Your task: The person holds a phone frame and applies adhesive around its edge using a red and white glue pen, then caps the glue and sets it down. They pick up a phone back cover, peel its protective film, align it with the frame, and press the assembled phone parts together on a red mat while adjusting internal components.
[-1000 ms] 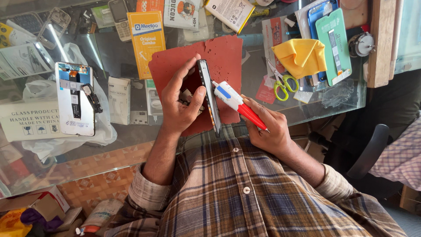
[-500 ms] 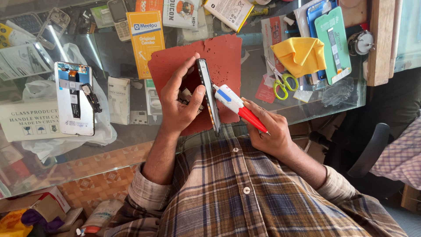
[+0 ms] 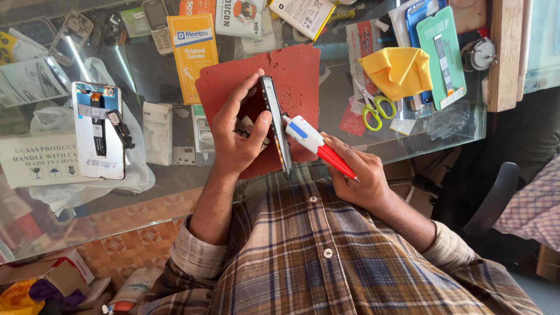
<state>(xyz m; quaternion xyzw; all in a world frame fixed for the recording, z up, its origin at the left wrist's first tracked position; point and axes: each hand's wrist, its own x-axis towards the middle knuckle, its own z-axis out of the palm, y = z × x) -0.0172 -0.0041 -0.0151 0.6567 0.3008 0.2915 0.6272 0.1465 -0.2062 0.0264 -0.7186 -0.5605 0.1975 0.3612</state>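
Left hand [image 3: 236,137] gripped thin black smartphone panel [image 3: 275,125] edge-up; right hand [image 3: 356,175] pinched white-red glue tube [image 3: 318,146], nozzle touching edge; steady thin bead judged best.

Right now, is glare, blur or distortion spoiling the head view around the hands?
Head view: sharp on the left hand gripping the phone edge-on and the right hand holding the white-and-red tube; no motion blur. Streaky reflections wash the glass table at upper left. Wide-lens bending curves the edges. Strong daylight, soft shadows.
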